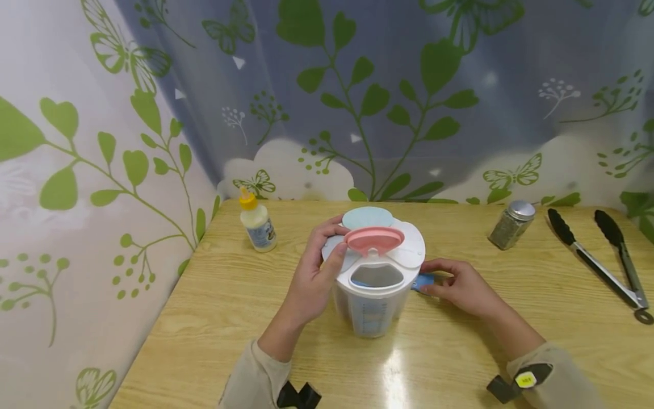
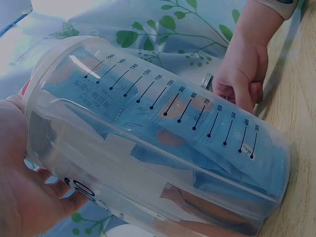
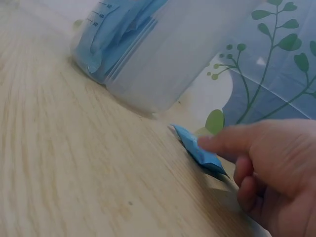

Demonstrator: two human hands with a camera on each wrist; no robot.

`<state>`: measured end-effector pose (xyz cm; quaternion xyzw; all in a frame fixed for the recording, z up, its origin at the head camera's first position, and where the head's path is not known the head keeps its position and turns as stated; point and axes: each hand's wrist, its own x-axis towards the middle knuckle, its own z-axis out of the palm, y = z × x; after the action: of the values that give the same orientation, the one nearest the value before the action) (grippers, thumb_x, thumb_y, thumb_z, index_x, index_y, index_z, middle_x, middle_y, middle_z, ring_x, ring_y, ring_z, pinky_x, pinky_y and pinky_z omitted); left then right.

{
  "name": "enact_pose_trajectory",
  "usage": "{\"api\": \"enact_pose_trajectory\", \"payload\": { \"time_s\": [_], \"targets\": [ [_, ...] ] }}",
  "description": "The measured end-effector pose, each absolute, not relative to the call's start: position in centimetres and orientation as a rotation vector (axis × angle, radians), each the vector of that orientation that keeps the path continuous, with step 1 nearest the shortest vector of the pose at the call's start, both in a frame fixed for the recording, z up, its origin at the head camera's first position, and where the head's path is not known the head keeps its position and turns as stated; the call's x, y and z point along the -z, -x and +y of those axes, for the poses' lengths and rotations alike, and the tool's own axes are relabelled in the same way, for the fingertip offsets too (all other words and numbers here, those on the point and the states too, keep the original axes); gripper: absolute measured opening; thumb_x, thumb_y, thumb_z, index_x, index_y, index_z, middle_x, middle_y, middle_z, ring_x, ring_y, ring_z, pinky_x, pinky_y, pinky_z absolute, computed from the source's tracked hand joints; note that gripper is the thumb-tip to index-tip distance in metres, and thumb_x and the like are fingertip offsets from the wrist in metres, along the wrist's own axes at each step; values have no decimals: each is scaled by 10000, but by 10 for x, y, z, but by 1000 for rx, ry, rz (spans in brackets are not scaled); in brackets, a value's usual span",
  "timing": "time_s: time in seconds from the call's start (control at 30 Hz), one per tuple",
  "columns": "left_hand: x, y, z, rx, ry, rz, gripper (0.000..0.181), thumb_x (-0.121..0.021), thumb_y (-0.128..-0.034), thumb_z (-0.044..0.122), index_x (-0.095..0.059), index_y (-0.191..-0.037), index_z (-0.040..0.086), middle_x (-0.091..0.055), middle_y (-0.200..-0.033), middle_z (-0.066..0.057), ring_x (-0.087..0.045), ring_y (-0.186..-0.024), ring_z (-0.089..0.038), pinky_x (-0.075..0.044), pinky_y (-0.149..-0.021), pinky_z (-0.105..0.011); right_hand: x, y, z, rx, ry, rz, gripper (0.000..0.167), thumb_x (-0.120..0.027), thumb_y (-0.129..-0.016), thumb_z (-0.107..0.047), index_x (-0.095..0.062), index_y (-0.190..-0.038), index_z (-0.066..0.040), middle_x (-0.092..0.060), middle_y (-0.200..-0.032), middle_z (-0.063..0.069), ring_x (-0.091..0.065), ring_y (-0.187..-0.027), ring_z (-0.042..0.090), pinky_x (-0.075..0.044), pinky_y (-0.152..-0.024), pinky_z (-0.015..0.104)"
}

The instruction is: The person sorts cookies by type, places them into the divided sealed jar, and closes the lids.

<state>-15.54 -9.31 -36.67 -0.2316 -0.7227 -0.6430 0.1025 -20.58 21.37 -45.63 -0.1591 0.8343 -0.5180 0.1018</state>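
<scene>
A clear plastic canister [image 1: 374, 318] with a white lid stands on the table. Its pink flap [image 1: 375, 240] is raised behind a hole in the lid; a pale green flap [image 1: 368, 218] is at the back. Through the wall, printed with a scale, show several blue sachets [image 2: 173, 118] and some brown packets [image 2: 207, 205]. My left hand [image 1: 319, 267] holds the canister at the lid's left side, thumb on top. To the right, my right hand [image 1: 462, 284] pinches a small blue sachet [image 3: 197, 148] at the tabletop, close to the canister; the fingertips' contact is partly hidden.
A glue-like bottle [image 1: 260, 227] with a yellow cap stands at the back left. At the back right are a spice jar [image 1: 512, 224] with a metal lid and black-tipped tongs [image 1: 605, 270]. A leaf-patterned curtain [image 1: 357, 113] hangs behind the wooden table [image 1: 204, 335].
</scene>
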Motion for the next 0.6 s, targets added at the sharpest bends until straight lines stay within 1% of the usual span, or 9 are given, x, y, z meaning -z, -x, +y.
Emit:
{"api": "enact_pose_trajectory", "payload": {
  "time_s": [0.1, 0.17, 0.23, 0.27, 0.33, 0.37, 0.43, 0.53, 0.6],
  "targets": [
    [366, 155, -93, 1898, 676, -2133, 224, -462, -1057, 151, -503, -1256, 56, -390, -1539, -91, -355, -1463, -265, -306, -1176, -547, 456, 206, 214, 1477, 484, 2539, 400, -787, -854, -117, -658, -1214, -4, -657, -1202, 225, -432, -565, 49, -400, -503, 216],
    [366, 155, -93, 1894, 671, -2133, 224, -466, -1055, 152, -507, -1253, 55, -396, -1535, -93, -357, -1462, -263, -305, -1177, -547, 455, 206, 214, 1427, 486, 2593, 406, -794, -850, -129, -666, -1218, -18, -664, -1231, 200, -525, -714, 69, -424, -573, 207],
    [366, 155, -93, 1894, 672, -2129, 224, -468, -1054, 151, -507, -1252, 53, -397, -1534, -96, -359, -1460, -264, -306, -1176, -555, 455, 206, 214, 1385, 484, 2631, 417, -800, -849, -148, -668, -1225, -27, -668, -1251, 180, -599, -920, 125, -466, -681, 200],
    [366, 155, -93, 1896, 674, -2128, 225, -468, -1054, 150, -507, -1253, 53, -395, -1535, -96, -359, -1460, -264, -306, -1176, -556, 455, 206, 214, 1372, 490, 2640, 425, -801, -849, -154, -665, -1230, -23, -667, -1255, 180, -607, -1024, 171, -479, -740, 213],
    [366, 155, -93, 1893, 679, -2127, 226, -466, -1054, 148, -506, -1254, 52, -393, -1536, -97, -358, -1460, -266, -310, -1176, -549, 454, 206, 215, 1353, 500, 2638, 454, -808, -843, -159, -654, -1241, -3, -673, -1244, 184, -605, -1137, 259, -503, -833, 240],
    [366, 155, -93, 1892, 681, -2129, 226, -465, -1053, 146, -506, -1255, 53, -391, -1537, -96, -357, -1461, -264, -313, -1177, -540, 454, 206, 216, 1353, 509, 2623, 469, -810, -840, -154, -645, -1245, 17, -676, -1224, 192, -612, -1128, 282, -509, -848, 250],
    [366, 155, -93, 1890, 682, -2130, 225, -467, -1051, 141, -506, -1254, 53, -392, -1536, -95, -359, -1459, -260, -319, -1179, -519, 454, 207, 217, 1354, 519, 2582, 493, -809, -839, -142, -625, -1248, 62, -680, -1181, 208, -631, -1076, 274, -516, -845, 246],
    [366, 155, -92, 1889, 684, -2127, 222, -471, -1048, 134, -505, -1251, 51, -393, -1534, -96, -361, -1458, -258, -319, -1182, -502, 453, 208, 221, 1340, 502, 2537, 468, -788, -856, -132, -620, -1228, 97, -690, -1104, 192, -630, -954, 181, -518, -772, 218],
    [366, 155, -92, 1887, 681, -2126, 220, -475, -1047, 134, -507, -1249, 52, -397, -1531, -94, -364, -1456, -252, -317, -1184, -490, 453, 208, 223, 1333, 484, 2520, 414, -770, -874, -132, -635, -1193, 94, -695, -1062, 174, -615, -890, 121, -509, -728, 208]
  ]
}}
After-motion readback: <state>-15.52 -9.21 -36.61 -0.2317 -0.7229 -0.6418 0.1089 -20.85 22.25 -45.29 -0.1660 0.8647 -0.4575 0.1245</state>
